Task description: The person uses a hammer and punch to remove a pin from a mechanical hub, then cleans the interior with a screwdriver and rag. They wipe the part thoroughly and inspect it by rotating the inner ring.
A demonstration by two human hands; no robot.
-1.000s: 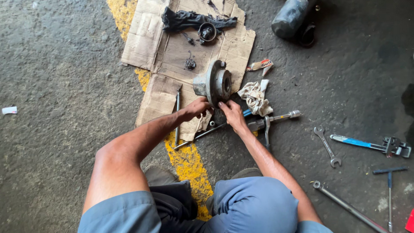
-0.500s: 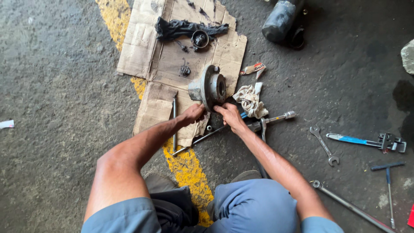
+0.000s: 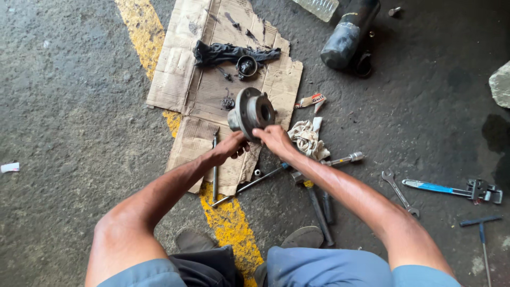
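Since the earlier frames the wheel hub [image 3: 251, 110] has stayed on the cardboard [image 3: 180, 79] and both hands are still on its near edge; only the view has shifted a bit, the hub now sits nearer the middle of the picture.

Left hand [image 3: 229, 148]: fingers curled onto the lower left rim of the hub flange, gripping it. Right hand [image 3: 273, 139]: clamped on the lower right rim, thumb side toward the hub bore. Hub stands tilted on its edge, bore facing right and up, resting on the flattened cardboard laid over the yellow line [image 3: 228, 223] on the concrete floor [image 3: 64, 106].

Around it:
- black greasy rag [image 3: 228, 52] and a ring-shaped bearing part [image 3: 246, 66] at the far end of the cardboard
- small dark greasy lump [image 3: 228, 102] just left of the hub
- dirty white cloth [image 3: 307, 139] just right of the right hand
- long rod [image 3: 255, 183] and a ratchet-type tool [image 3: 345, 158] under the forearms
- black cylinder [image 3: 348, 34] at top right
- spanner [image 3: 398, 192], blue-handled pipe wrench [image 3: 451, 188] and a T-handle tool [image 3: 482, 228] well apart on the right

The person's shoes [image 3: 303, 236] show near the bottom.
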